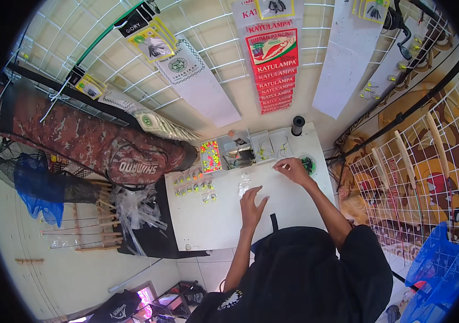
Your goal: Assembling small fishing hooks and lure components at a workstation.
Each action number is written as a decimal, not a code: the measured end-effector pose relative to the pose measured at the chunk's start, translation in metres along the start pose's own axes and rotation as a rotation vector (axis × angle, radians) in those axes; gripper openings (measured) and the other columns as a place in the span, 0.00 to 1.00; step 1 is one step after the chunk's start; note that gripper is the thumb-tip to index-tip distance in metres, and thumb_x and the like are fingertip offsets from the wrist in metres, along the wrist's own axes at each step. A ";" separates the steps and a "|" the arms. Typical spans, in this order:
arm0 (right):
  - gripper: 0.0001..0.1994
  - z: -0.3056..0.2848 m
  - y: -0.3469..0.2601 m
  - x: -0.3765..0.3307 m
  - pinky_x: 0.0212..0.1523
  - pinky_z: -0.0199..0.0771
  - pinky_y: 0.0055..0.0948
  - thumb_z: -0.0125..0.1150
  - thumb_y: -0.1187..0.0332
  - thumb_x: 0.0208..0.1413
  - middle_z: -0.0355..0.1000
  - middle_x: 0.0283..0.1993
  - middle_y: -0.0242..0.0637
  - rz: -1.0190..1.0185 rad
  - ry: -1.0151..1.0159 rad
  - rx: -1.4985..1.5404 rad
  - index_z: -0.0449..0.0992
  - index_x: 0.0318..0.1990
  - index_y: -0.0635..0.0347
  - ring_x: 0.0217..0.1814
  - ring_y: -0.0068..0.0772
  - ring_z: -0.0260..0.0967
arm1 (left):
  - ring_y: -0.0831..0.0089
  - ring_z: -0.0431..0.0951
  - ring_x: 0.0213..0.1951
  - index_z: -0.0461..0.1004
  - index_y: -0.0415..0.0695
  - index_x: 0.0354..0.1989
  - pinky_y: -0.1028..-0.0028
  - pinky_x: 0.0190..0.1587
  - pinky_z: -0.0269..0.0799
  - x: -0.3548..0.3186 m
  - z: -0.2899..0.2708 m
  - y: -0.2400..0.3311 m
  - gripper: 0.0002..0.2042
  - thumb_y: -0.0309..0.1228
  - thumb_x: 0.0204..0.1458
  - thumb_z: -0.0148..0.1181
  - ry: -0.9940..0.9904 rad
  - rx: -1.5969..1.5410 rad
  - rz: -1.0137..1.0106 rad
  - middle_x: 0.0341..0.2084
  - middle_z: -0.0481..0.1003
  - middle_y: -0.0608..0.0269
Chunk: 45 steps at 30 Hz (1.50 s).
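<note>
On the white table: a person in a dark top sorts small fishing tackle, seen from overhead.
Left hand: rests flat with fingers spread on the white table, clutching nothing, just below a clear plastic packet.
Right hand: reaches farther out, fingertips pinched at the table's far part beside a round green spool; what it pinches, perhaps a thin line or hook, is too small to tell.
Doing it well: judging from the pose, the flat hand best stays near the packet as a steady anchor while the pinching fingers work slowly, since fine tackle snags and slips easily.
Small packets: rows of little bagged floats lie well to the left of the hands.
Bead tray: a compartment box of bright pink, yellow and green beads stands beyond them, next to clear boxes.
Black spool: stands upright at the far edge.
Hard to make out: contents of the clear boxes, the item between the right fingertips, and the table's near edge, covered by the person's body.
</note>
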State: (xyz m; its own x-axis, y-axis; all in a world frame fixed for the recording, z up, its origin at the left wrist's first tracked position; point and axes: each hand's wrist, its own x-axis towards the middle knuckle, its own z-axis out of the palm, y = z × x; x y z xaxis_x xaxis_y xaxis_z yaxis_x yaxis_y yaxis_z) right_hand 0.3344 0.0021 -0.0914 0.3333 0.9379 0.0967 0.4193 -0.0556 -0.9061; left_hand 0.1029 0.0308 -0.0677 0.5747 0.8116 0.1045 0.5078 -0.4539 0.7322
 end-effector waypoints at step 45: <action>0.04 0.008 0.072 0.067 0.51 0.54 0.44 0.59 0.69 0.44 0.77 0.30 0.40 -0.059 -0.049 -1.073 0.81 0.27 0.52 0.50 0.43 0.63 | 0.80 0.77 0.34 0.78 0.36 0.36 0.81 0.41 0.70 0.019 -0.018 0.008 0.07 0.24 0.51 0.67 0.195 -0.891 -0.463 0.32 0.79 0.62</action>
State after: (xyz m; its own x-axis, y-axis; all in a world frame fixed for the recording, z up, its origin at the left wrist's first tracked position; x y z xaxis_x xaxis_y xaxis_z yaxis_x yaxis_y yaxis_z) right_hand 0.3806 0.0637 -0.1535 0.2642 0.9603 0.0899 0.9637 -0.2592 -0.0634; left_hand 0.1067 0.0488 -0.0475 0.2883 0.9198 -0.2661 -0.0542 0.2932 0.9545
